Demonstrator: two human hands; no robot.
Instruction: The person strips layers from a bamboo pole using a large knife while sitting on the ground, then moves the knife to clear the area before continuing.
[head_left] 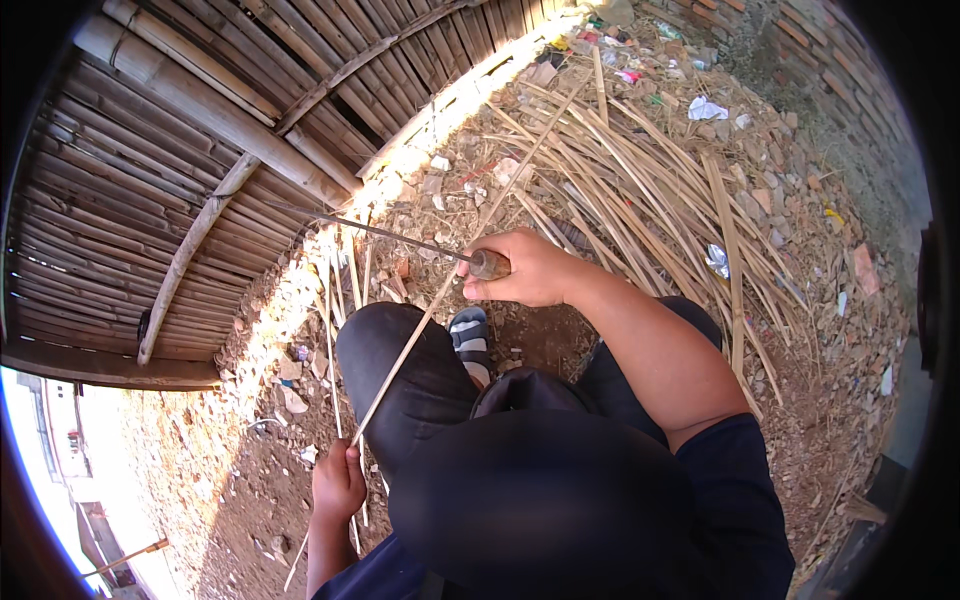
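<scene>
My right hand (530,275), in front of my knees, is closed round the wooden handle of a knife (490,264). Its long, thin, dark blade points left toward the slatted bamboo structure. A narrow bamboo strip (402,362) slants up from my left hand (338,484), whose fingers are closed on it beside my left knee. The strip passes over my left thigh and meets the knife at my right hand, where thumb and fingers lie close to it. Beyond that hand it runs on toward the far pile. The exact contact between blade and strip is hard to make out.
Many split bamboo strips (640,165) lie piled at the far right, and a few more (335,300) lie left of my knee. A bamboo slat structure (130,200) fills the upper left. Stones and litter cover the ground before a brick wall (825,70).
</scene>
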